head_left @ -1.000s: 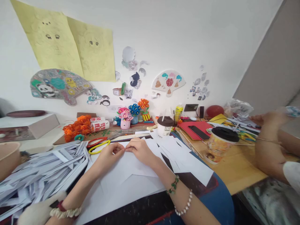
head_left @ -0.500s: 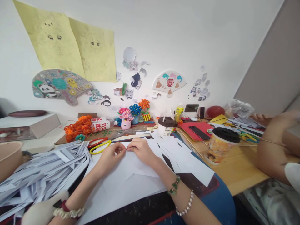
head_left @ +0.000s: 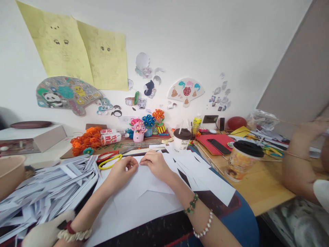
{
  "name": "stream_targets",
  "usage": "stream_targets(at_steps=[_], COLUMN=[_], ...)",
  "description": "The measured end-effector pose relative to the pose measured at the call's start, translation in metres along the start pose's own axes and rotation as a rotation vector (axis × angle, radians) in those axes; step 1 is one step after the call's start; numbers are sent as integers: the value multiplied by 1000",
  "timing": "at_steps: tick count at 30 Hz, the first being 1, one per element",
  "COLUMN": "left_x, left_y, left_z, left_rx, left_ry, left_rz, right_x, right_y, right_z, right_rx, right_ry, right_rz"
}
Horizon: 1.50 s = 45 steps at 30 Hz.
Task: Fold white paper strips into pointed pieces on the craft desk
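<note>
Head view: both hands are above the large white sheets (head_left: 128,212) on the dark worktop (head_left: 149,230), fingertips close together. The left hand (head_left: 123,171) is closed, thumb and forefinger pinched; the right hand (head_left: 156,165) is closed too, its fingertips drawn together. Whether something thin sits in either pinch cannot be told.

Three small flower pots stand at the back: a pink pot (head_left: 138,137) with pink flowers, a blue pot (head_left: 148,132) with blue ones and a striped pot (head_left: 160,129) with orange ones. Two lidded cups are in sight, a white cup (head_left: 181,141) with a straw, beyond the right hand, and a patterned cup (head_left: 241,161) farther right. At the left edge is a pale pink tub (head_left: 10,175), its contents hidden.

Many paper strips (head_left: 51,188), too tangled to count, are heaped left of the sheets. A yellow loop (head_left: 110,162) and a red loop (head_left: 104,157) lie just beyond the left hand. One phone (head_left: 218,146) rests partly on a red folder (head_left: 208,141). Another person's arm (head_left: 298,168) is at the right.
</note>
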<state>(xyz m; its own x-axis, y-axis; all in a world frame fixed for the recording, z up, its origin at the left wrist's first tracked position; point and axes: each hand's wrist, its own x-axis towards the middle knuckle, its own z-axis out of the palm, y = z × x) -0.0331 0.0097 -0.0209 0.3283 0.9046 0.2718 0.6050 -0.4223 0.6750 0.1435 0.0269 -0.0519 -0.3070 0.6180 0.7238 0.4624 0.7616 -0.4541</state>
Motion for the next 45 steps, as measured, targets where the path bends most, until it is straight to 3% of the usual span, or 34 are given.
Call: stream_targets(at_steps=[23, 34, 37, 41, 45], left_x=[-4, -10, -10, -11, -13], left_y=[2, -7, -11, -2, 11], left_z=[-14, -44, -53, -51, -31], left_rx=[42, 8, -19, -14, 62], left_ry=[8, -2, 57, 146, 142], left_rz=[63, 26, -14, 18, 87], right_x=[3, -2, -3, -3, -3], right_y=[2, 23, 25, 18, 2], right_z=[-21, -50, -57, -48, -27], right_rx=[23, -56, -88, -93, -77], right_ry=[86, 279, 325, 246, 115], right_rz=[45, 102, 114, 80, 25])
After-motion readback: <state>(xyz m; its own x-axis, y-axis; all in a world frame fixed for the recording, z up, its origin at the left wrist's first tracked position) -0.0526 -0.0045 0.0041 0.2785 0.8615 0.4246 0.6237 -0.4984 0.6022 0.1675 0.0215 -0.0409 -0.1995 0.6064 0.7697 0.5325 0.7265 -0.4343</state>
